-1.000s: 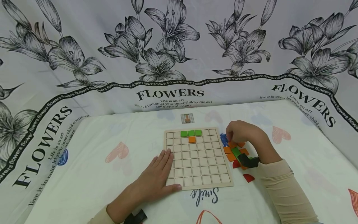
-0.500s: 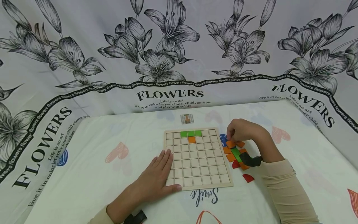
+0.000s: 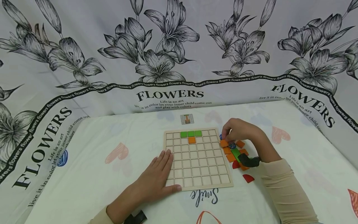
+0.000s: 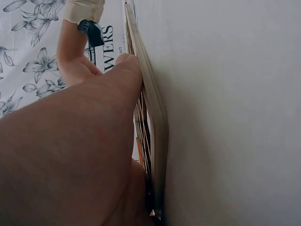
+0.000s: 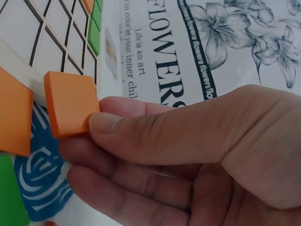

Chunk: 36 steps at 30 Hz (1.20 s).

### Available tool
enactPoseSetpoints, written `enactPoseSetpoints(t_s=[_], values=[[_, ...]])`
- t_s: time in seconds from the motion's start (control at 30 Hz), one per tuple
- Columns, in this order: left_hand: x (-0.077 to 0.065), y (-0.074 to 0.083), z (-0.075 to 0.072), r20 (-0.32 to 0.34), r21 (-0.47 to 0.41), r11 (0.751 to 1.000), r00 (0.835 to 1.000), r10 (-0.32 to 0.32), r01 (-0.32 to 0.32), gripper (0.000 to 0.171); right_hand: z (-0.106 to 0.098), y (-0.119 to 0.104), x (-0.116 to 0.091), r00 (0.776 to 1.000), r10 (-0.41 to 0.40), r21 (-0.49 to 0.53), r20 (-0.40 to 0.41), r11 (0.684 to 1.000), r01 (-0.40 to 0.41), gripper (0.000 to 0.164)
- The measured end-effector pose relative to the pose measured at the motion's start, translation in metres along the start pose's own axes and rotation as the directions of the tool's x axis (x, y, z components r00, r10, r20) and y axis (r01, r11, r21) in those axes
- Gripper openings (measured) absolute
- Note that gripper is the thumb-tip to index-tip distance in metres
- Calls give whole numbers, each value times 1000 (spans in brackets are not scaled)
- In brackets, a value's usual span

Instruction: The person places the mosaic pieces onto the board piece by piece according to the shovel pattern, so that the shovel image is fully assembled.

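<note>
A light wooden grid board [image 3: 198, 161] lies on the cloth, with several green tiles [image 3: 191, 133] in its far row and one orange tile [image 3: 191, 140] just below them. My left hand [image 3: 155, 175] rests flat on the board's left side, fingers straight and thumb at its near edge. At the board's right edge, my right hand [image 3: 237, 129] pinches an orange square tile [image 5: 73, 103] between thumb and fingers. In the right wrist view that tile is tilted up, its face toward the camera. Below the hand lies a loose pile of orange tiles [image 3: 230, 157] and a green tile [image 3: 236, 152].
A small picture card [image 3: 187, 119] with a gridded pattern lies beyond the board. Red quarter-round pieces [image 3: 248, 178] sit at the near side of the pile. A flower-printed cloth [image 3: 173, 46] hangs behind the table.
My right hand has lifted slightly and moved left toward the board, bringing the orange tile from the pile with it. My left hand and the board have stayed put.
</note>
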<state>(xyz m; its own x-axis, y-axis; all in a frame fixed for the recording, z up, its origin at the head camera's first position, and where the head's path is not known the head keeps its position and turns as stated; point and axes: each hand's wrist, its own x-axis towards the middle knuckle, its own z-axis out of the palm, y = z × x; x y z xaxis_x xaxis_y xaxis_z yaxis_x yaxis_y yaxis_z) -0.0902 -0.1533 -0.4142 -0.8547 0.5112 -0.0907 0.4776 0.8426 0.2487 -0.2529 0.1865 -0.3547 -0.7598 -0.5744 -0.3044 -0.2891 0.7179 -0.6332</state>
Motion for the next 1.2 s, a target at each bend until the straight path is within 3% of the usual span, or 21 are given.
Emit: enactPoseSetpoints(t_s=[0.33,1.2], values=[[-1,1,0,-3,15,1000,1000,0,0,106,6,-2,7,999,-22,19,-38,1000,23,13],[-1,1,1,-20,30,1000,1000,5,-4,105,27,-8,23,998,-67,177,-21,982,70,14]])
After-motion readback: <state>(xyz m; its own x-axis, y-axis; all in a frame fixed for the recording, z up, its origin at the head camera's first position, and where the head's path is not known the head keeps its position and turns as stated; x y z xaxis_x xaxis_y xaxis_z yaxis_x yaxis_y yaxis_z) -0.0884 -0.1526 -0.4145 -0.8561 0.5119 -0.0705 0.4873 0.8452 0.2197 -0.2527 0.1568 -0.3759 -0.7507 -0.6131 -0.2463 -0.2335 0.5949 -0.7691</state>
